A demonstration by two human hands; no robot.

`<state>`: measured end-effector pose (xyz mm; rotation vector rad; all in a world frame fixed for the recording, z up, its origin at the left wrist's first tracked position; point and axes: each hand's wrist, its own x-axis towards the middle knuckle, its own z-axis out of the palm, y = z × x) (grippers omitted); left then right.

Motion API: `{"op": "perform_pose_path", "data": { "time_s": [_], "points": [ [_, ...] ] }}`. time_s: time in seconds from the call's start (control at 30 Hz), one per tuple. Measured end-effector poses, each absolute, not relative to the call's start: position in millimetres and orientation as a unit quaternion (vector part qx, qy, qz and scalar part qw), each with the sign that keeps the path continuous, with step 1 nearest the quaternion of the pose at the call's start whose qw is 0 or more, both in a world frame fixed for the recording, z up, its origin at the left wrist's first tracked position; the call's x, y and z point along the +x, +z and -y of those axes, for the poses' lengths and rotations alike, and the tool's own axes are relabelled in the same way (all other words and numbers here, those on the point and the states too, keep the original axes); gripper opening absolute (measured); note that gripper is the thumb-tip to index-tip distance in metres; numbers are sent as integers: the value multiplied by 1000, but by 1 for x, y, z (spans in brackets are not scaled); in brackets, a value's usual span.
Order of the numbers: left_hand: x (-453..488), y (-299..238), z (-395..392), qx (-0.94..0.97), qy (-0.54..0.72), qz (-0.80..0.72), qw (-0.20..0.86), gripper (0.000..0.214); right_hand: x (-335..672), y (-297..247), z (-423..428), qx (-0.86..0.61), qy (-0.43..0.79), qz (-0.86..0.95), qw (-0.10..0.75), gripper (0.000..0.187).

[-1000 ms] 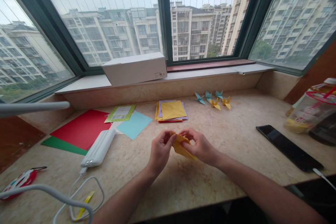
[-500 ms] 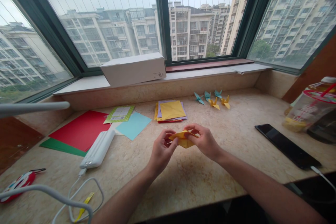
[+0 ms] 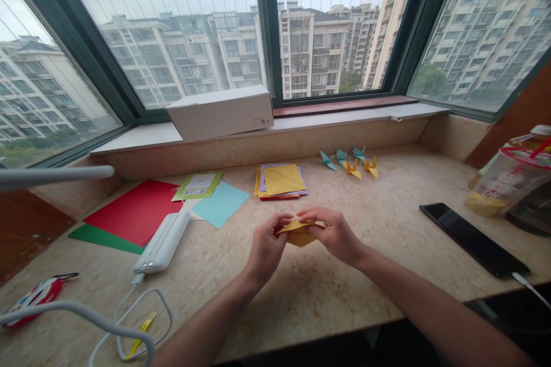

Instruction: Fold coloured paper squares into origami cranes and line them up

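A partly folded piece of yellow origami paper (image 3: pixel 301 237) is held just above the stone counter, near the middle of the view. My left hand (image 3: pixel 267 241) pinches its left side between thumb and fingers. On the opposite side my right hand (image 3: pixel 333 233) grips the paper, the thumb low and the fingers over the top edge. The folds between the hands stand partly apart, and the fingers hide both ends. Behind the hands lies a stack of folded paper squares (image 3: pixel 282 179), yellow on top with purple and red below.
Several blue and yellow paper cranes (image 3: pixel 353 169) stand at the back right. A black phone (image 3: pixel 473 239) and a plastic cup (image 3: pixel 495 180) are on the right. Leftward lie a white power bank (image 3: pixel 162 243), red paper (image 3: pixel 138 209), light blue paper (image 3: pixel 221 205) and a looped cable (image 3: pixel 167 312).
The yellow paper has tilted between my hands, and its lower flap now shows more plainly. My left thumb has moved behind or along the paper's edge. Both hands keep their grip.
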<state>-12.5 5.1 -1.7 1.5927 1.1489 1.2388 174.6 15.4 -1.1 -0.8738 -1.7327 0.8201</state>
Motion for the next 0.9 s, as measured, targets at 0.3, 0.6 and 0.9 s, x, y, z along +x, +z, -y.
{"op": "perform_pose_path", "data": {
  "time_s": [0.3,0.6,0.9],
  "points": [
    [-20,8,-4,629,504,-360,469,23,191,15,-22,-313,520,642,469,21],
    [-16,4,-4,607,503,-345,509,25,193,5,-32,-355,518,616,475,25],
    [-17,4,-9,556,522,-401,508,36,194,-1,-38,-356,510,568,538,36]
  ]
}}
